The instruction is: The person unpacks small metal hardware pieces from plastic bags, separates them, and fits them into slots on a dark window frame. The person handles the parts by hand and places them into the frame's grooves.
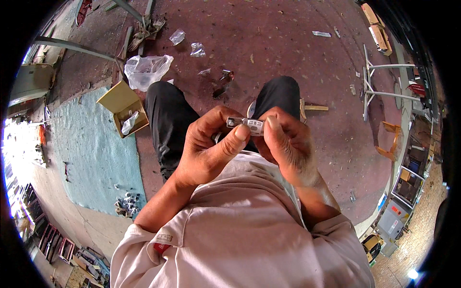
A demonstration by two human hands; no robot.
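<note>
Between my two hands, just above my lap, is a small silvery metal fitting with slots (253, 126), held level. My left hand (209, 146) pinches its left end, thumb on top and fingers curled beneath. Its right end is gripped by my right hand (290, 146), the thumb pressing on the upper face. The fingers under the fitting are mostly hidden. A pile of small shiny metal parts (127, 205) lies on the blue-green mat, to the left of my left forearm.
An open cardboard box (139, 124) with a plastic packet inside stands beside my left knee. Beyond it lies a clear plastic bag (146, 69) on the reddish floor (331, 144). A blue-green mat (91, 158) spreads at left. A metal frame (369, 86) stands at right.
</note>
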